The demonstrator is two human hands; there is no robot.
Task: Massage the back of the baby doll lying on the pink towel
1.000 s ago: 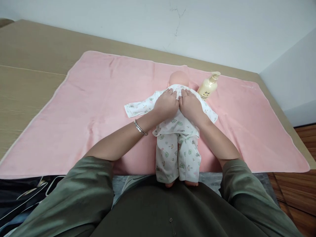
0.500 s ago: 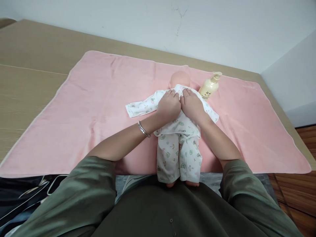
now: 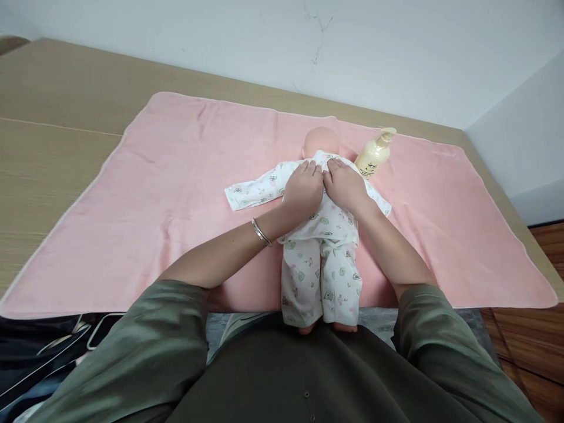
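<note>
A baby doll (image 3: 341, 282) lies lengthwise before me in a white printed shirt and trousers, its bare head (image 3: 321, 142) pointing away. My left hand (image 3: 304, 188) rests palm down on the upper part of its shirt, left of the middle. Beside it, my right hand (image 3: 344, 185) presses on the same area to the right. Both sets of fingers lie against the cloth and point toward the doll's neck; the palms and thumbs are mostly hidden. The doll's face does not show. One sleeve (image 3: 255, 191) stretches out to the left.
A pale yellow pump bottle (image 3: 373, 155) leans or lies right of the doll's head. Underneath is a pink blanket (image 3: 211, 176) spread over a wooden table (image 3: 66, 88). A white wall (image 3: 396, 59) stands behind the table. The doll's feet (image 3: 346, 328) reach past the front edge.
Both hands stay on the doll's shirt with hardly any motion. My left wrist and its bracelet have shifted slightly to the right. The bottle and blanket are unchanged.
</note>
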